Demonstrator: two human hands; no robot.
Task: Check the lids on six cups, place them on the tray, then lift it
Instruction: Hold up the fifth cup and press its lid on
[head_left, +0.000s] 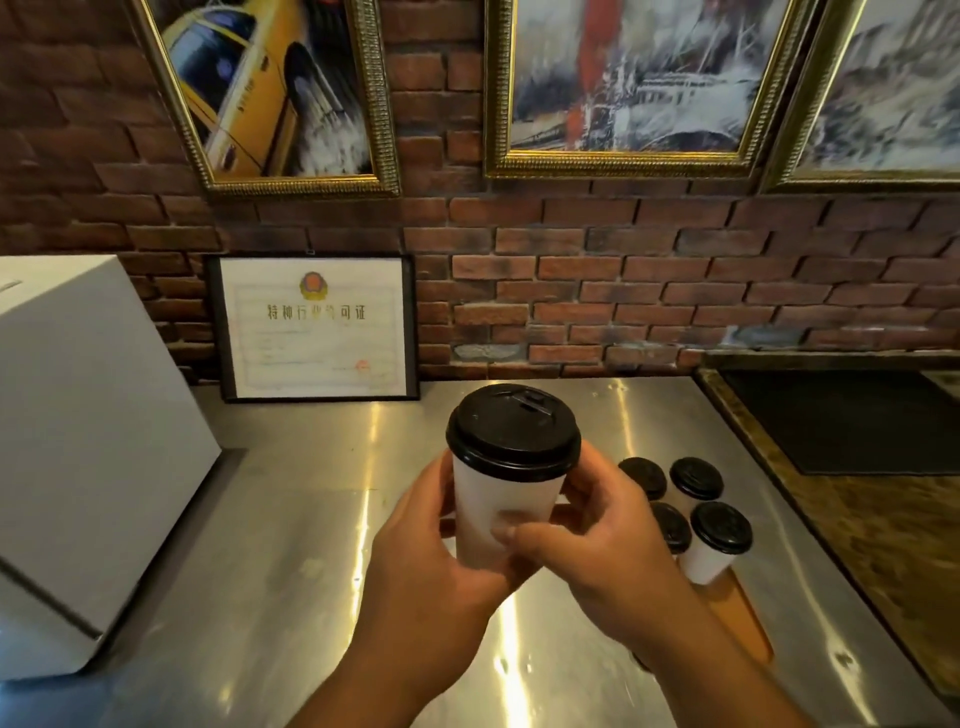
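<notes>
A person holds one white cup (501, 514) up in the air with both hands, over the middle of the shiny metal desk (291, 519). The cup stands straight up, and its black lid (513, 434) is on top. The left hand (431, 561) wraps its grip round the left side of the cup. The right hand (597, 540) holds the right side, with its thumb pressed on the front of the cup.

Just to the right, partly hidden behind the right hand, four more cups (722, 527) with black lids stand close together. They are at the far end of an orange tray (743, 618) on the desk.

A big white box (88, 441) sits at the left. A framed paper (317, 327) leans on the brick wall (623, 270) at the far side.
</notes>
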